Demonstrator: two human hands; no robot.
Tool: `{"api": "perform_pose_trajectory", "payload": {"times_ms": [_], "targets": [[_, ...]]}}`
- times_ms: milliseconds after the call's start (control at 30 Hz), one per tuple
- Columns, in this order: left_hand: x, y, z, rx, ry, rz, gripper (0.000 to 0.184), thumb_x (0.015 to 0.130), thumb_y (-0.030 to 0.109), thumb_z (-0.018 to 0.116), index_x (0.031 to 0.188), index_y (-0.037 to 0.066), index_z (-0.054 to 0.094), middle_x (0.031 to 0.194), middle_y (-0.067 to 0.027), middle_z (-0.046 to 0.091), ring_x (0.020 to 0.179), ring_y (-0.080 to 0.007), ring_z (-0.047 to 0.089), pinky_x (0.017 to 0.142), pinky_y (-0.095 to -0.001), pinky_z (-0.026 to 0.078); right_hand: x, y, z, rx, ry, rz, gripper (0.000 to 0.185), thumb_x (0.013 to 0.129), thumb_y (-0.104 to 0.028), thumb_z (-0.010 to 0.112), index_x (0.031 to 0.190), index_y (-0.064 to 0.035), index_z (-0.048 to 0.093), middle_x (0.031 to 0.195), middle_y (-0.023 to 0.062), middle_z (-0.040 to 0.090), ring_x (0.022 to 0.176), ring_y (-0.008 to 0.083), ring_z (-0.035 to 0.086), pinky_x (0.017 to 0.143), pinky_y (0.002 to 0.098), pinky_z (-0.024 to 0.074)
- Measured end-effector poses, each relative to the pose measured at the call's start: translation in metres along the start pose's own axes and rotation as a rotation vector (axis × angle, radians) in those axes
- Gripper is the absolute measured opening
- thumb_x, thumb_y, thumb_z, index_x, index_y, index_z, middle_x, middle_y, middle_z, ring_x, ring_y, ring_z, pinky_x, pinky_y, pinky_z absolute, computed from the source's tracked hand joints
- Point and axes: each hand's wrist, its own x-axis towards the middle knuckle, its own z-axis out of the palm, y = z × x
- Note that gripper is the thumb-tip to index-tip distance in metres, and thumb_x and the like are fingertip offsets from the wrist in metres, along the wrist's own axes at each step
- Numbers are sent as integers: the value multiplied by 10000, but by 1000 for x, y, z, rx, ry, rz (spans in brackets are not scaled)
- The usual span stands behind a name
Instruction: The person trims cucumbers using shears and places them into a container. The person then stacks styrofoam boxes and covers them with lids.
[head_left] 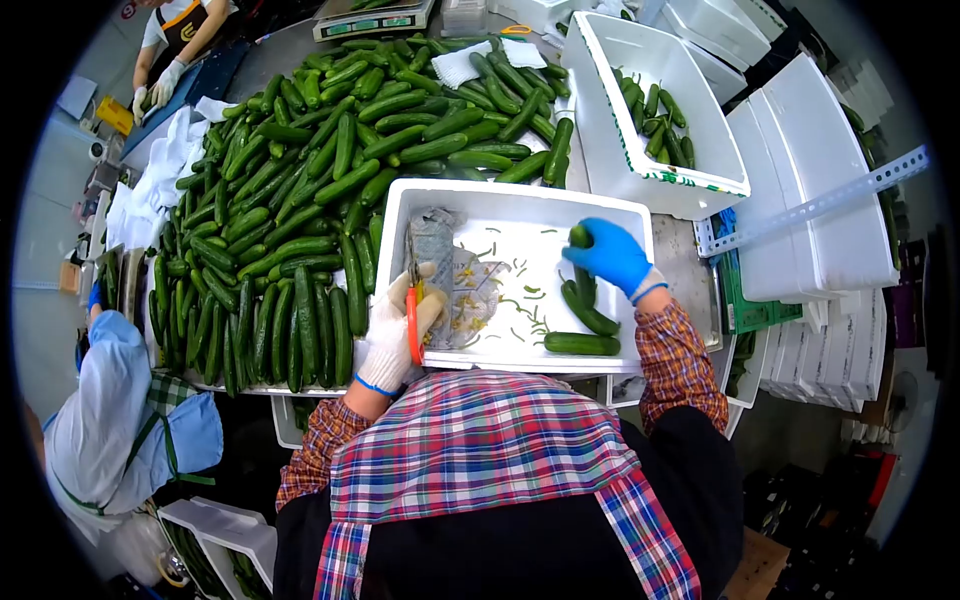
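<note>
My left hand [403, 318], in a white knit glove, grips a pair of scissors [413, 322] with an orange handle at the left wall of a white foam box [520, 192]. Over the box's right side, my right hand [614, 257], in a blue glove, is closed around a cucumber [580, 236]. Below that hand, a curved cucumber [590, 310] lies in the box, and another cucumber [582, 344] rests along the front wall. Small green trimmings [530, 312] are scattered on the box floor. A grey wrapped bundle [440, 250] lies at the box's left.
A large heap of cucumbers [300, 220] covers the table to the left and behind. A deeper foam box [612, 130] with some cucumbers stands back right. One person [120, 400] is at the left, another [185, 50] at the far left. A scale [372, 22] sits at the back.
</note>
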Motion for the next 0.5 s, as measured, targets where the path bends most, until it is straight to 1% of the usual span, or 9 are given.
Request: {"api": "perform_pose_trajectory", "payload": {"times_ms": [67, 100, 133, 267, 300, 333, 400, 467, 500], "targets": [[1, 2, -1, 24, -37, -37, 443, 857, 83, 635, 1260, -21, 483, 870, -66, 617, 699, -130, 592, 653, -246, 479, -15, -30, -28, 524, -29, 73, 328, 825, -278, 695, 1026, -28, 625, 918, 124, 662, 752, 183, 668, 655, 279, 524], [0, 4, 0, 25, -31, -40, 443, 857, 83, 635, 1260, -21, 483, 870, -66, 617, 699, -130, 592, 653, -246, 479, -19, -34, -32, 706, 16, 46, 230, 882, -208, 647, 1031, -36, 617, 912, 89, 656, 715, 121, 654, 602, 217, 502], [1, 8, 3, 42, -66, -49, 446, 856, 83, 635, 1263, -19, 483, 890, -68, 620, 734, -130, 594, 678, -249, 482, -24, -38, -29, 922, 78, -31, 271, 898, -209, 632, 1093, -23, 596, 930, 96, 656, 740, 147, 662, 606, 230, 512], [1, 22, 13, 200, -160, -17, 467, 853, 92, 638, 1277, -15, 476, 963, -71, 620, 860, -136, 588, 770, -261, 484, -33, -34, -5, 1552, 1, 8, 360, 924, -209, 606, 1213, -2, 547, 984, 109, 649, 816, 189, 664, 699, 254, 551], [1, 21, 14, 269, -146, 8, 532, 839, 103, 652, 1313, -23, 448, 1010, -84, 615, 935, -150, 578, 836, -273, 473, -37, -34, 2, 1667, -21, 31, 376, 926, -215, 603, 1228, 1, 537, 1034, 128, 639, 862, 211, 656, 755, 270, 560], [1, 21, 15, 265, -140, 6, 532, 839, 103, 652, 1313, -23, 448, 1010, -84, 615, 935, -150, 578, 836, -273, 473, -39, -31, 10, 1777, -55, 39, 375, 930, -188, 594, 1244, 7, 526, 1092, 152, 618, 934, 232, 636, 773, 283, 559], [2, 25, 18, 524, -127, 111, 591, 825, 117, 664, 1341, -36, 420, 1049, -110, 613, 945, -161, 582, 858, -278, 470, -43, -31, 24, 2037, -110, 40, 378, 928, -144, 587, 1263, 13, 509, 1153, 167, 590, 982, 255, 616, 811, 305, 560], [2, 35, 22, 631, -143, 97, 640, 818, 124, 670, 1365, -53, 390, 1105, -149, 603, 977, -187, 581, 898, -280, 459, -48, -39, 31, 2147, -99, 81, 384, 926, -129, 586, 1273, 12, 500, 1174, 167, 578, 1003, 258, 606, 829, 311, 558], [1, 38, 26, 676, -132, 115, 610, 824, 147, 660, 1355, -23, 412, 1170, -182, 586, 1062, -245, 575, 930, -308, 455, -51, -43, 34, 2259, -78, 118, 392, 924, -113, 585, 1283, 10, 491, 1194, 167, 567, 1023, 262, 597, 847, 318, 557]]}}
